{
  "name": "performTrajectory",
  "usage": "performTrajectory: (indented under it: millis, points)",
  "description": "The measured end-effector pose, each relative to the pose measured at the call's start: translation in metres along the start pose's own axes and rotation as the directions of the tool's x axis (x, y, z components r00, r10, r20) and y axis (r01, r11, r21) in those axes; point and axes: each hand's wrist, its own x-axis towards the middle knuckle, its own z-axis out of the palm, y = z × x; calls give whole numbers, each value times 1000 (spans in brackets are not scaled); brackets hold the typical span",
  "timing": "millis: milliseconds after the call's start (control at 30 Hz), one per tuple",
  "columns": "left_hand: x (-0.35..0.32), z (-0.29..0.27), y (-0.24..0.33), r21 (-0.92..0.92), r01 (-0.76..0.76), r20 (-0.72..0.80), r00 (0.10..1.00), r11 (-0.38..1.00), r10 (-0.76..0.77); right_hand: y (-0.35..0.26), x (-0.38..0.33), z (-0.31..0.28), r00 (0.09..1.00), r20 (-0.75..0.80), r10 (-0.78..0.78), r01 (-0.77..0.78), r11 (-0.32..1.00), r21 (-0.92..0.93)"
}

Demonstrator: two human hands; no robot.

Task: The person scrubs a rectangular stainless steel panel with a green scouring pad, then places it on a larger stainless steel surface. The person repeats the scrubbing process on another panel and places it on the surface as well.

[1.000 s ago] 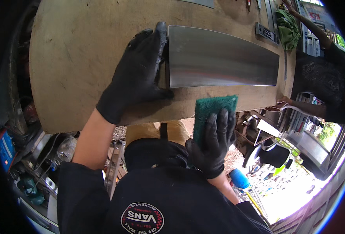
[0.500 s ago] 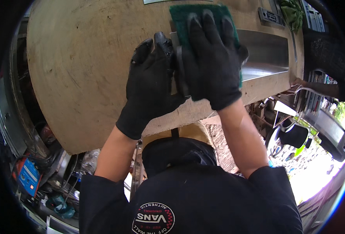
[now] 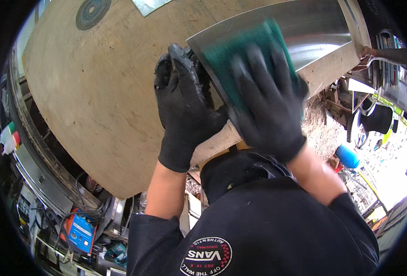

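A green scouring pad (image 3: 222,50) lies on a shiny sheet metal strip (image 3: 314,27), under my right hand (image 3: 268,101). My right hand wears a black glove, its fingers stretched over the pad and pressing it flat; both are smeared by motion. My left hand (image 3: 185,99), also black-gloved, rests at the strip's left end. Its fingers point away from me and its thumb is spread toward the strip's near corner. Nothing shows in its grasp, though the inner side of its fingers is partly hidden.
The strip lies along the near right part of a worn wooden board (image 3: 97,96). A round grey disc (image 3: 92,13) and another metal piece (image 3: 149,5) lie farther back. Below left stands a blue and orange machine (image 3: 80,232) among cables. Another person's hand (image 3: 365,57) is at the right edge.
The view has turned and shifted, bringing the disc into sight. My right hand and the pad have come nearer along the strip. My left hand stays at its left end.
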Motion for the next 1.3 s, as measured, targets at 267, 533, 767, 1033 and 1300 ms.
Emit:
performTrajectory:
  millis: [267,533,767,1033,1300]
  points:
    - [-2,-1,-2,41,-23,81,997,999,20,4,53,13,998,-56,-38,39,999,21]
    - [4,0,-1,-1,-50,36,998,999,50,5,31,15,999,-42,6,-4,999,44]
    - [2,-3,0,33,-44,55,998,999,42,-4,-15,0,998,-9,60,-60,998,-2]
    - [1,0,-3,37,-56,47,997,998,55,4,59,24,995,-99,11,-9,1000,22]
    - [1,-1,-9,122,-105,77,992,987,96,-1,-100,10,980,128,152,-152,988,-8]
